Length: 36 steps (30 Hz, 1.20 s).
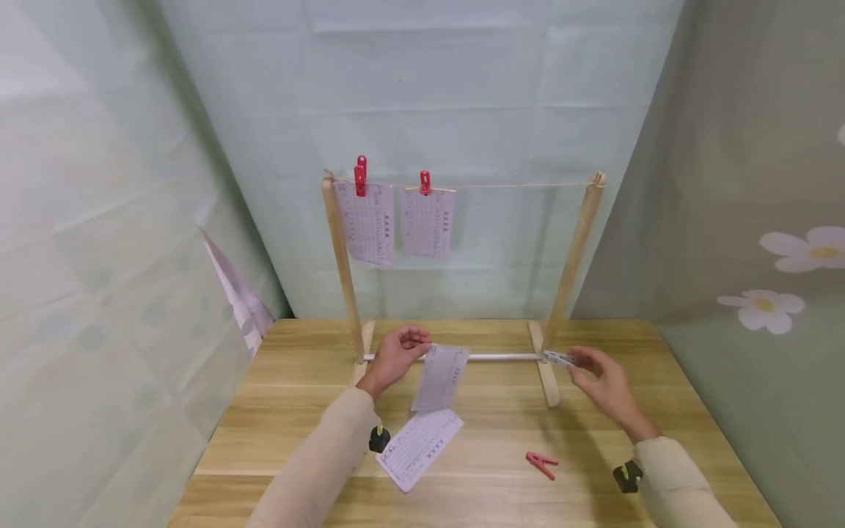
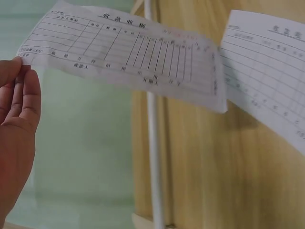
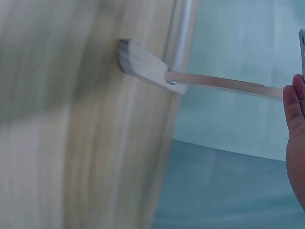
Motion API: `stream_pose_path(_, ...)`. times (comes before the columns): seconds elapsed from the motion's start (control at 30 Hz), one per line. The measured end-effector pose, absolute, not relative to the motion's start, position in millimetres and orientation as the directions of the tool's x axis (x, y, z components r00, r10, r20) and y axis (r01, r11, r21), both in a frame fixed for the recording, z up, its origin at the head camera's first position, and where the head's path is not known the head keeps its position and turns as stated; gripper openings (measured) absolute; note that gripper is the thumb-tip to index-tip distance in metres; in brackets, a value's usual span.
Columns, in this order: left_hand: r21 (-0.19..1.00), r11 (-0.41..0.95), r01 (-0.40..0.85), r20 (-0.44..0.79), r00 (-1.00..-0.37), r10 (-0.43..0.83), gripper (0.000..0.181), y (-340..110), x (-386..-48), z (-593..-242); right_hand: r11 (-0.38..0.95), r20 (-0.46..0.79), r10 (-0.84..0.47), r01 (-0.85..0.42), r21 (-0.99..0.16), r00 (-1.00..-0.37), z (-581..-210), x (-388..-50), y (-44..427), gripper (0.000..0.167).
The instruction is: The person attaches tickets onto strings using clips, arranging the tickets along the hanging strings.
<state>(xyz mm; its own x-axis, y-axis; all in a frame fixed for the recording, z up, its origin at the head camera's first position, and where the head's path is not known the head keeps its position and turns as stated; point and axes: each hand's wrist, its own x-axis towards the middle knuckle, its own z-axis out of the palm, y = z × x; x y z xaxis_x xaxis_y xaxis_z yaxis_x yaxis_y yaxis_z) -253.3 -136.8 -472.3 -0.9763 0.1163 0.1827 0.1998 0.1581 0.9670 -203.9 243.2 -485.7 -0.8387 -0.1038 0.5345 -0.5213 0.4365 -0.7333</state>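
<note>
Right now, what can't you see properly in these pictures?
- Head view: writing on the hanging white rectangular paper slips, too small to read.
- Left wrist view: white printed slip lying on the brown wooden table, cut off by the right edge.
- Right wrist view: slim grey clip and bare right hand, both cut off by the right edge.

Ruled white slip (image 1: 441,378) and grey clip (image 1: 558,358), held up
The slip hangs slanting from a corner pinched by the left hand (image 1: 394,359); the clip juts from the right hand (image 1: 605,385).
</note>
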Motion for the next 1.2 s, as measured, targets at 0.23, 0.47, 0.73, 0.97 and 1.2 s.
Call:
stream_pose_path(0.23,0.955,0.162,0.247,0.232,-0.967,0.105,0.018,-136,-260,-454,0.428,0.575,-0.134,-0.571,-0.701,-0.807,-470,-221,251,0.034)
stream_pose_path(0.47,0.941,0.188,0.28,0.267,-0.959,0.092,0.018,-129,-266,-429,0.485,0.573,-0.139,-0.56,-0.672,-0.807,-434,-229,251,0.034)
stream_pose_path(0.73,0.92,0.233,0.316,0.306,-0.949,0.079,0.014,-121,-271,-406,0.462,0.606,-0.204,-0.621,-0.633,-0.769,-382,-219,237,0.032)
stream_pose_path(0.97,0.899,0.246,0.363,0.359,-0.931,0.06,0.015,-118,-275,-389,0.461,0.618,-0.237,-0.647,-0.608,-0.75,-368,-236,236,0.034)
stream_pose_path(1.2,0.902,0.229,0.367,0.372,-0.928,0.023,0.015,-116,-279,-377,0.446,0.619,-0.247,-0.655,-0.61,-0.745,-360,-253,236,0.034)
